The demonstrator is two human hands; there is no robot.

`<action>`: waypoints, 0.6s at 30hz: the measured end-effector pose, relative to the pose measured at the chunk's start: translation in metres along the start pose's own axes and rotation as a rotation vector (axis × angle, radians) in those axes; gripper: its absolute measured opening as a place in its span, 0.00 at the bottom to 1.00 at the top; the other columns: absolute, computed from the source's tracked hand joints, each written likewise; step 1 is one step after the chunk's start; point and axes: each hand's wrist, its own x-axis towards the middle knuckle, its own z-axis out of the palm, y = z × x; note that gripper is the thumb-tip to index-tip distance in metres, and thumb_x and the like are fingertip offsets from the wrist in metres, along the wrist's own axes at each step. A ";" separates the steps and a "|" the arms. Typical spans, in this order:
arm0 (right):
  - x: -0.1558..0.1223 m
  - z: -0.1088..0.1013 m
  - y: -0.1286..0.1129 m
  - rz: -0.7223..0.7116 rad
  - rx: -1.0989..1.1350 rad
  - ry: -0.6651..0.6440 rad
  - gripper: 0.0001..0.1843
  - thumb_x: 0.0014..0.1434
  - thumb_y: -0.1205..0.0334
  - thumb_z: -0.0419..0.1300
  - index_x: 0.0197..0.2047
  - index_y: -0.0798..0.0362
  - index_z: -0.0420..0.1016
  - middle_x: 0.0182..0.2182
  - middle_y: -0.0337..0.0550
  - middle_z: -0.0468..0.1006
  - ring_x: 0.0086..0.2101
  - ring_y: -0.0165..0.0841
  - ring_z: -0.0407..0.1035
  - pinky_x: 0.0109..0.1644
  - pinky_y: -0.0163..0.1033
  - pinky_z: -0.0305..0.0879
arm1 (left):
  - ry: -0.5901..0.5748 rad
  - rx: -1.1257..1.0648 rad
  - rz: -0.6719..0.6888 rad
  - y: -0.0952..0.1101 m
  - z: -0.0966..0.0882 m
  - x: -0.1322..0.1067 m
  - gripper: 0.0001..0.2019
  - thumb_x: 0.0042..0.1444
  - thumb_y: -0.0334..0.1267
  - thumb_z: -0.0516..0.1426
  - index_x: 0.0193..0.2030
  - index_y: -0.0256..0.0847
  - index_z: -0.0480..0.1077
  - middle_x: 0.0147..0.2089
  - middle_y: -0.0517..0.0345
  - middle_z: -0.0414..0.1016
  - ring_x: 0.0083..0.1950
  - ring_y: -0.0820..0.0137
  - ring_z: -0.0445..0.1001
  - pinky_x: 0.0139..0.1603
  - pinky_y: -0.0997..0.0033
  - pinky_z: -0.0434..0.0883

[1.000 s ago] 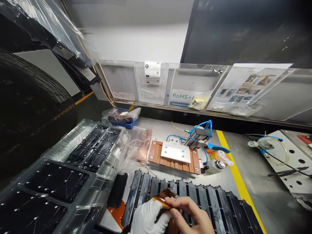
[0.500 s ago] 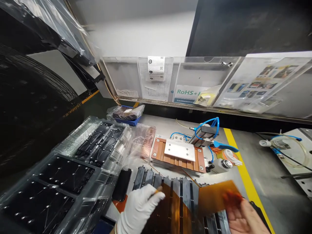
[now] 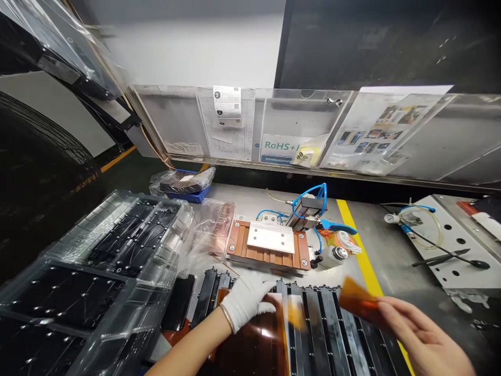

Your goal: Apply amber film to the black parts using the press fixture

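My left hand [image 3: 248, 303], in a white glove, presses down on an amber film sheet [image 3: 250, 342] that lies over the left part of a black ribbed tray [image 3: 332, 334]. Its fingers are curled onto the film's upper edge. My right hand [image 3: 422, 342], bare, sits low at the right and pinches a separate strip of orange film [image 3: 358, 302], lifted off the tray and stretched to the right. A thin amber edge [image 3: 291, 318] still lies on the tray between the hands.
Clear blister trays of black parts [image 3: 97, 271] fill the left. Behind the ribbed tray stands a copper-coloured fixture with a white plate [image 3: 270, 243], blue air hoses [image 3: 309, 201] and a small bottle [image 3: 334, 256]. A perforated metal plate [image 3: 457, 245] lies at right, beyond a yellow line [image 3: 362, 256].
Starting from both hands pinched together on the film, my right hand has pulled an orange layer away to the right. My left hand moved up and now holds the sheet on the tray.
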 end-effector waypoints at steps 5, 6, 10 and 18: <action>-0.004 0.055 -0.023 -0.075 -0.237 -0.609 0.17 0.50 0.43 0.64 0.31 0.49 0.78 0.29 0.42 0.81 0.34 0.40 0.76 0.39 0.39 0.74 | 0.073 -0.519 -0.098 0.028 -0.015 -0.001 0.12 0.59 0.41 0.56 0.47 0.46 0.77 0.46 0.57 0.80 0.47 0.65 0.76 0.50 0.69 0.68; -0.005 0.065 -0.022 -0.115 -0.278 -0.700 0.16 0.54 0.45 0.61 0.32 0.49 0.77 0.29 0.41 0.81 0.33 0.38 0.76 0.38 0.38 0.72 | 0.035 -0.624 -0.133 0.035 -0.021 -0.004 0.11 0.59 0.41 0.56 0.44 0.46 0.78 0.42 0.59 0.81 0.44 0.67 0.77 0.46 0.73 0.69; -0.002 0.094 -0.023 -0.209 -0.368 -0.892 0.13 0.59 0.50 0.56 0.34 0.51 0.74 0.29 0.40 0.80 0.32 0.35 0.74 0.37 0.37 0.68 | -0.033 -0.663 -0.261 0.048 -0.035 -0.007 0.09 0.51 0.41 0.60 0.34 0.42 0.81 0.30 0.62 0.79 0.32 0.70 0.74 0.32 0.77 0.65; 0.015 0.117 -0.020 -0.114 -0.354 -0.973 0.13 0.56 0.49 0.59 0.33 0.51 0.72 0.24 0.35 0.75 0.25 0.29 0.66 0.29 0.33 0.61 | 0.028 -0.555 -0.477 0.039 -0.031 0.005 0.08 0.46 0.37 0.57 0.26 0.38 0.78 0.23 0.62 0.74 0.27 0.73 0.68 0.27 0.76 0.60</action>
